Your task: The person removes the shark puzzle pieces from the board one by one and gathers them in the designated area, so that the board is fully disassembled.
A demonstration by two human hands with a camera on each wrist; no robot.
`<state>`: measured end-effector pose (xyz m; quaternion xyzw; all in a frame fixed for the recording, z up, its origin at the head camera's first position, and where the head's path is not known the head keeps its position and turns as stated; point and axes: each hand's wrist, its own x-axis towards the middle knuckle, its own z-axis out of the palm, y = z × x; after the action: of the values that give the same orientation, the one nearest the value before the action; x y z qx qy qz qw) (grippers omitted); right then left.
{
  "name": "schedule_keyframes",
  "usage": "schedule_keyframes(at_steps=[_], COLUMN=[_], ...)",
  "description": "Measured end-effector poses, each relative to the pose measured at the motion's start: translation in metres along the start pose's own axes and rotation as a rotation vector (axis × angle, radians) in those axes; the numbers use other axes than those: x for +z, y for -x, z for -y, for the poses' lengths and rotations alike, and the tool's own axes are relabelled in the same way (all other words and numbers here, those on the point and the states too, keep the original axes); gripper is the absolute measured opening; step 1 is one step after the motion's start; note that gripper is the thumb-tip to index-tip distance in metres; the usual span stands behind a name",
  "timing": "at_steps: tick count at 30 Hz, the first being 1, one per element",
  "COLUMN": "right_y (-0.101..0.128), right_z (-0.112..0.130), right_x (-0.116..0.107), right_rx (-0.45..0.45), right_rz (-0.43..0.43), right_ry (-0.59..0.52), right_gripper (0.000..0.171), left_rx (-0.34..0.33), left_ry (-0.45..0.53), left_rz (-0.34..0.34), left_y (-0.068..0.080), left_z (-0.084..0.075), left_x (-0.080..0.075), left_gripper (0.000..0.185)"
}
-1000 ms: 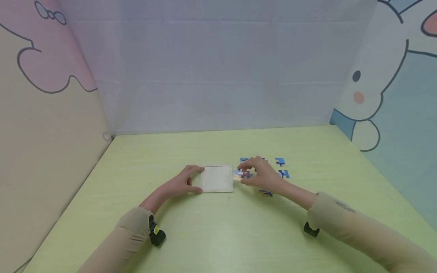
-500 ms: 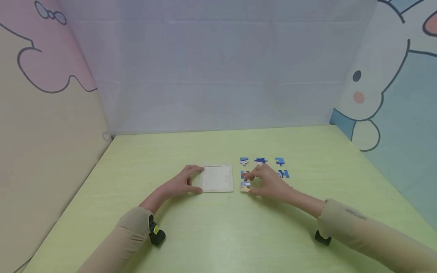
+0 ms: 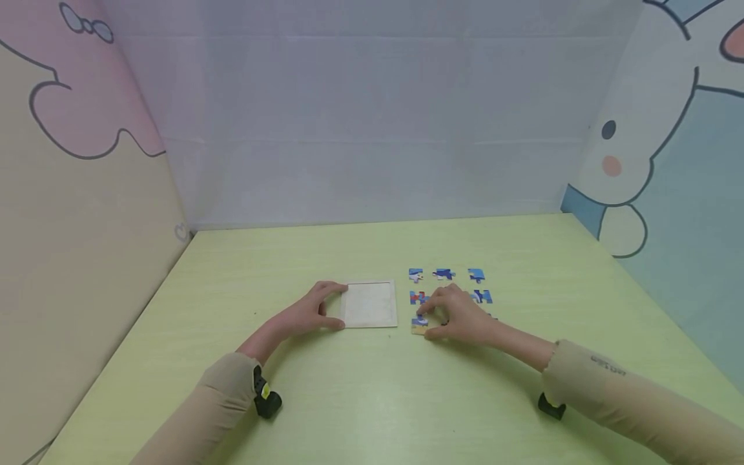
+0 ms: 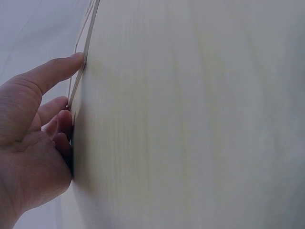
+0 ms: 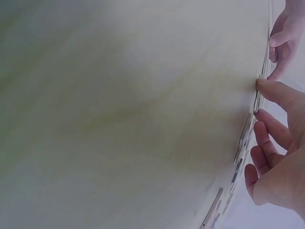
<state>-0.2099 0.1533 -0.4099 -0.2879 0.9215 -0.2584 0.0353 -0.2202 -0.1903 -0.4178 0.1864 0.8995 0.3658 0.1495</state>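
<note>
1. The right hand (image 3: 459,316) rests on the table (image 3: 360,400) with thumb and fingertips pinching a small puzzle piece (image 3: 419,325), which lies flat just off the near right corner of the puzzle tray (image 3: 369,303). The right wrist view shows the thumb pressed on the piece's edge and the other fingers loosely spread.

2. The left hand (image 3: 310,310) steadies the tray: its thumb lies along the near left corner and its fingers curl round the left edge, as the left wrist view confirms.

3. To do this step well, the person would likely keep the piece flat, lift it only enough to clear the tray's raised rim, and turn it to match before pressing it in. The left hand should go on bracing the tray so it does not slide toward the table's left edge.

4. The tray is a shallow, pale square frame near the middle of the table. Its recess looks bare, with no piece seated in it, though the head view is too small to be certain.

5. The loose pieces (image 3: 443,275) lie in rows to the right of the tray, apart from one another; 3 show in the far row, and others are partly hidden by the right hand.
</note>
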Motion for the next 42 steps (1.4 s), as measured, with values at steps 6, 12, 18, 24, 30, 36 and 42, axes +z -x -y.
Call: schedule_keyframes(at_steps=[6,12,18,24,30,36,42], right_y=[-0.0007,-0.0006,-0.0004,-0.0007,-0.0004,-0.0004,-0.0003], right_z=[-0.0024,-0.0022,-0.0035,-0.0036,-0.0002,0.0005,-0.0003], right_x=[-0.0017,-0.0036,-0.0039,-0.0039,-0.0054,-0.0058,-0.0058], right_rx=[-0.006,-0.012,-0.015,-0.013,-0.005,0.0,0.004], right_rz=[0.031,0.035,0.038,0.039,0.042,0.046,0.055], right_ry=[0.012,0.033,0.039,0.042,0.049,0.055,0.058], right_gripper=[0.033,0.033,0.033,0.034,0.034,0.033,0.034], left_rx=[0.006,0.004,0.006,0.01,0.007,0.005,0.008], left_ry=[-0.009,0.0,0.004,0.004,0.009,0.004,0.008], left_rz=[-0.002,0.0,0.003,0.003,0.005,0.005,0.008], left_y=[-0.0014,-0.0026,-0.0021,-0.0023,-0.0019,-0.0027,-0.0026], left_z=[0.0002,0.0008,0.0006,0.0005,-0.0007,0.0008,0.0036], left_x=[-0.0004,0.0002,0.0005,0.0004,-0.0001,0.0002,0.0001], left_gripper=[0.075,0.075,0.075,0.076,0.076,0.076,0.076])
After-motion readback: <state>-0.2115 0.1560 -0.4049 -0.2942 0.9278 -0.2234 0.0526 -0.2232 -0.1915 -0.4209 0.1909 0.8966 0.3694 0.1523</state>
